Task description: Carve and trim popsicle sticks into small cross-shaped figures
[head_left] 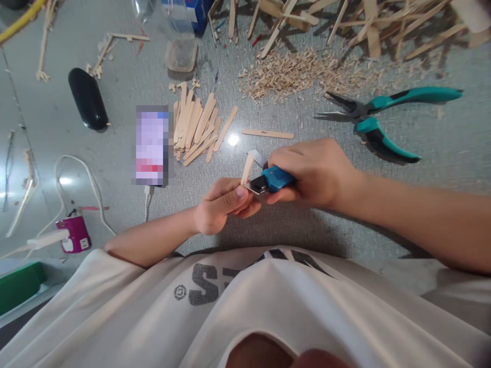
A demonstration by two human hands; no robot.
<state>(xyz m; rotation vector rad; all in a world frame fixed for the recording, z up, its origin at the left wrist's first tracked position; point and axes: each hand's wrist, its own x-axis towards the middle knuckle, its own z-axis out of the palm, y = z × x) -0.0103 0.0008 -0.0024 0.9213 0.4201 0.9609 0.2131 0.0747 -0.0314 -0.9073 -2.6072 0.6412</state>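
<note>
1. My left hand (220, 205) had a wooden stick (248, 168) pinched at its nearer end.
2. My right hand (316, 171) grasped a blue tool (280, 178), its black end just beside that stick.
3. The stick was nearer me than the stick pile (197, 122).

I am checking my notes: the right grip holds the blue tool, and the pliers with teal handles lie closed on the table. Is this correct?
Only "closed" is wrong: in the head view, the pliers lie open on the table, teal handles spread apart. The right grip does hold the blue tool.
</note>
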